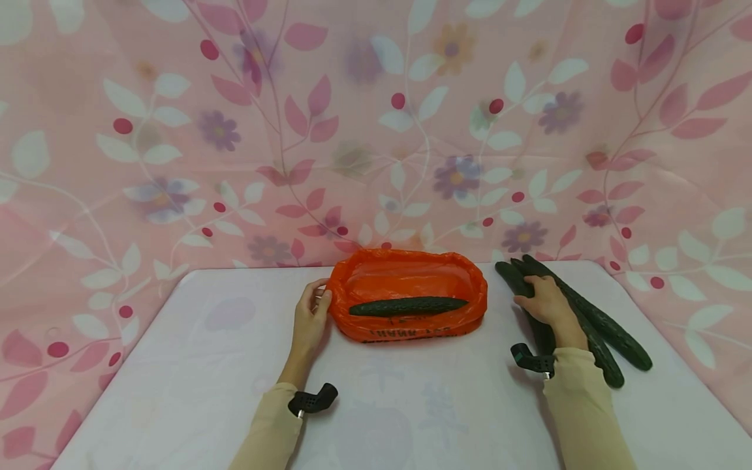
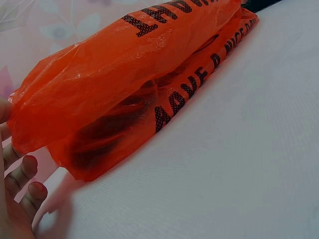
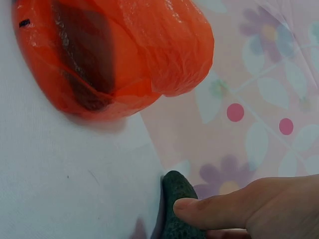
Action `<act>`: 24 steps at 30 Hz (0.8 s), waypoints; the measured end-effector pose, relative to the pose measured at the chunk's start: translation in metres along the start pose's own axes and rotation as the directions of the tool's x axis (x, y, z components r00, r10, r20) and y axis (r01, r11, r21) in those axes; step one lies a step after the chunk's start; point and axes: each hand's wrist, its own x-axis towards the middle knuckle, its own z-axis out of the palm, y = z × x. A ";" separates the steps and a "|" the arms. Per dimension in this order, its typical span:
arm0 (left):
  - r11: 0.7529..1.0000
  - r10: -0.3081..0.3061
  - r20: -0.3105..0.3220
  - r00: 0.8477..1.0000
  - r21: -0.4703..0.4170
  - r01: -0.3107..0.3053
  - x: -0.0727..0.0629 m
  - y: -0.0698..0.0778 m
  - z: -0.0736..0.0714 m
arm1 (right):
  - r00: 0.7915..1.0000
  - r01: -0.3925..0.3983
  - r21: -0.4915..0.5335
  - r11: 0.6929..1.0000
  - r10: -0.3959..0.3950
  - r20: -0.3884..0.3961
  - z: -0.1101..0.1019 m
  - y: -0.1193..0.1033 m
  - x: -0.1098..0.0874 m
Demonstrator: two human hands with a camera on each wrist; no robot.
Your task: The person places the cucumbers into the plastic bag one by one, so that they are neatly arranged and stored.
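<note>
An orange plastic bag [image 1: 423, 277] with black lettering sits at the table's far middle, its mouth spread wide. One dark green cucumber [image 1: 408, 306] lies lengthwise inside; through the film in the wrist views, dark shapes show. My left hand [image 1: 311, 313] pinches the bag's left rim, with the lower fingers [image 2: 30, 196] off the plastic. To the right of the bag, my right hand [image 1: 549, 303] grips the leftmost cucumber [image 1: 543, 336] of a group, its thumb [image 3: 192, 209] on the dark skin near one end. The hand covers part of that cucumber.
Two more cucumbers, the middle one [image 1: 608, 369] and the outer one [image 1: 623, 336], lie slanting beside the held one. A white cloth [image 1: 411, 405] covers the table. Behind its far edge hangs a pink floral curtain [image 1: 364, 163].
</note>
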 end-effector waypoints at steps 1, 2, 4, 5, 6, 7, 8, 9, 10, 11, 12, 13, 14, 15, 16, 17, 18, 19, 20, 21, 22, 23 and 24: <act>1.000 0.001 0.000 1.000 0.001 -0.001 0.000 0.000 0.000 | 1.000 0.007 -0.002 1.000 -0.007 0.001 0.000 0.000 0.000; 1.000 0.003 0.002 1.000 0.000 -0.003 0.000 0.000 0.000 | 1.000 0.010 -0.005 1.000 -0.010 0.003 0.000 0.000 0.000; 1.000 0.003 0.004 1.000 -0.001 -0.003 0.000 -0.001 -0.001 | 1.000 0.005 -0.008 1.000 -0.005 0.012 0.000 0.000 0.001; 1.000 0.005 0.005 1.000 0.001 -0.005 0.000 -0.001 -0.001 | 1.000 -0.005 -0.008 1.000 0.005 0.022 0.000 0.000 0.000; 1.000 0.005 0.006 1.000 0.003 -0.005 0.000 -0.001 -0.001 | 0.999 -0.019 -0.006 1.000 0.019 0.034 0.000 0.000 0.000; 1.000 0.007 0.006 1.000 0.005 -0.007 0.000 -0.001 -0.001 | 0.998 -0.034 -0.004 0.999 0.035 0.045 0.001 0.000 0.000; 1.000 0.006 0.006 1.000 0.005 -0.007 0.000 -0.001 -0.001 | 0.997 -0.051 0.001 0.999 0.051 0.056 0.001 0.001 0.000; 1.000 0.007 0.007 1.000 0.005 -0.007 0.000 -0.001 -0.001 | 0.996 -0.064 0.004 0.998 0.064 0.064 0.002 0.001 0.000; 1.000 0.007 0.007 1.000 0.006 -0.007 0.000 -0.001 -0.001 | 0.995 -0.074 0.008 0.997 0.073 0.070 0.002 0.002 0.000; 1.000 0.008 0.007 1.000 0.007 -0.009 0.000 -0.001 -0.001 | 0.994 -0.081 0.010 0.997 0.080 0.075 0.002 0.002 0.000; 1.000 0.009 0.008 1.000 0.005 -0.009 0.000 -0.001 -0.001 | 0.994 -0.085 0.012 0.996 0.084 0.076 0.002 0.002 -0.001; 1.000 0.011 0.008 1.000 0.005 -0.011 0.000 -0.001 -0.001 | 0.993 -0.088 0.016 0.996 0.086 0.075 0.002 0.003 -0.001; 1.000 0.010 0.009 1.000 0.005 -0.010 0.000 -0.001 -0.001 | 0.993 -0.090 0.018 0.996 0.088 0.075 0.002 0.003 -0.001; 1.000 0.009 0.009 1.000 0.006 -0.009 0.000 0.000 -0.001 | 0.993 -0.091 0.019 0.996 0.089 0.074 0.002 0.003 -0.001; 1.000 0.009 0.009 1.000 0.007 -0.009 0.000 0.000 -0.001 | 0.993 -0.093 0.020 0.996 0.091 0.074 0.001 0.002 -0.001; 1.000 0.010 0.010 1.000 0.008 -0.010 0.000 0.000 -0.001 | 0.993 -0.095 0.021 0.995 0.094 0.074 0.001 0.002 -0.001; 1.000 0.009 0.010 1.000 0.008 -0.009 -0.001 0.000 -0.001 | 0.993 -0.097 0.020 0.995 0.095 0.074 0.001 0.002 -0.001; 1.000 0.008 0.010 1.000 0.010 -0.008 -0.001 0.000 -0.001 | 0.993 -0.098 0.021 0.995 0.096 0.073 0.001 0.002 -0.001; 1.000 0.006 0.009 1.000 0.010 -0.006 -0.001 0.000 -0.001 | 0.993 -0.098 0.022 0.995 0.096 0.072 0.001 0.002 -0.001; 1.000 0.006 0.009 1.000 0.013 -0.006 -0.001 0.000 -0.001 | 0.993 -0.097 0.024 0.995 0.095 0.067 0.001 0.002 -0.001; 1.000 0.008 0.009 1.000 0.014 -0.008 -0.001 0.001 -0.001 | 0.994 -0.095 0.025 0.995 0.093 0.061 0.001 0.002 -0.001; 1.000 0.009 0.009 1.000 0.014 -0.009 -0.001 0.001 -0.001 | 0.995 -0.091 0.029 0.995 0.090 0.054 0.001 0.003 -0.001; 1.000 0.008 0.009 1.000 0.016 -0.008 -0.001 0.001 -0.001 | 0.995 -0.088 0.032 0.996 0.087 0.047 0.002 0.004 -0.001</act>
